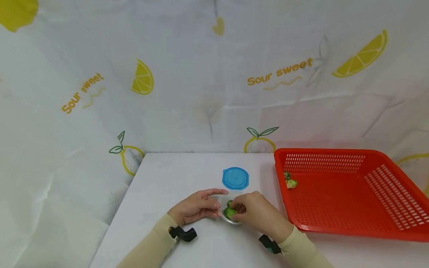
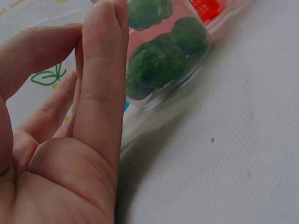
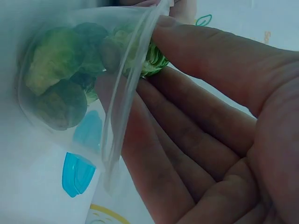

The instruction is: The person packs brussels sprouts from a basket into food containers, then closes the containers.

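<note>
A clear plastic tub (image 1: 234, 193) stands on the white table, with several green Brussels sprouts (image 2: 156, 64) inside. My left hand (image 1: 196, 207) grips the tub's left side, thumb at the rim. From the right, my right hand (image 1: 259, 213) reaches over the rim with some fingers inside. In the right wrist view, thumb and fingers pinch a Brussels sprout (image 3: 157, 60) at the tub's mouth; the fingers partly hide it. Other sprouts (image 3: 53, 58) show through the cloudy wall. Just beyond the tub, a blue lid (image 1: 235, 178) lies flat.
A large red plastic basket (image 1: 335, 231) occupies the right side, close to my right forearm. A few Brussels sprouts (image 1: 291, 183) lie against its left wall. Behind the table (image 1: 174, 171) hangs a white cloth (image 1: 187, 74) with lemon prints.
</note>
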Demonstrator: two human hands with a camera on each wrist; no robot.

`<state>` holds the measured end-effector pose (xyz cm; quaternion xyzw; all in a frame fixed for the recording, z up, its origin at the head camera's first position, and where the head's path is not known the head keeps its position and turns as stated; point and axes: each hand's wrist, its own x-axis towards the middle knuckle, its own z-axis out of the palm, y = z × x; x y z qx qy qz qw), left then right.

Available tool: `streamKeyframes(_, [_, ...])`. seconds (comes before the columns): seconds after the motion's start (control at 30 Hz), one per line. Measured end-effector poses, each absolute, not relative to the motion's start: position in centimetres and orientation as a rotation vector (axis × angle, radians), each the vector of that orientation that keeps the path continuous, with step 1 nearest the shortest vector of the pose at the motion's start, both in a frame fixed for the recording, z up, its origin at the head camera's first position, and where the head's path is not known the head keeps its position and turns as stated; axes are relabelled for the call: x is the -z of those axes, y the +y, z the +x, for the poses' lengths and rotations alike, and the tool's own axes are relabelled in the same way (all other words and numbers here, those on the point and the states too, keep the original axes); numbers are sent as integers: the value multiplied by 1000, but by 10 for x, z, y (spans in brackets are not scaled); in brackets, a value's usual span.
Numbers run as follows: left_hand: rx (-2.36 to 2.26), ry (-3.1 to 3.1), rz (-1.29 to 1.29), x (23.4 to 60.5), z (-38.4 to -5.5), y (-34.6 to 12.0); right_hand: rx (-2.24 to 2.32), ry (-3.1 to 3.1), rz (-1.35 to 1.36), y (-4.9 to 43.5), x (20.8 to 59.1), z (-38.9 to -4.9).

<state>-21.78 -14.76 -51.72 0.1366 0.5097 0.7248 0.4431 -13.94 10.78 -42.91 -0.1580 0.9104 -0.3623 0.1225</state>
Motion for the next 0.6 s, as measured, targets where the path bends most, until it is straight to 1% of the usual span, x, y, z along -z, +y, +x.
streamKeyframes(0.1, [-1794, 1254, 345, 518, -216, -147, 1043, 2665, -441, 108, 431, -137])
streamKeyframes(0.6, [-1782, 1287, 330, 519, -219, -149, 1032, 2721, -515, 106, 431, -136])
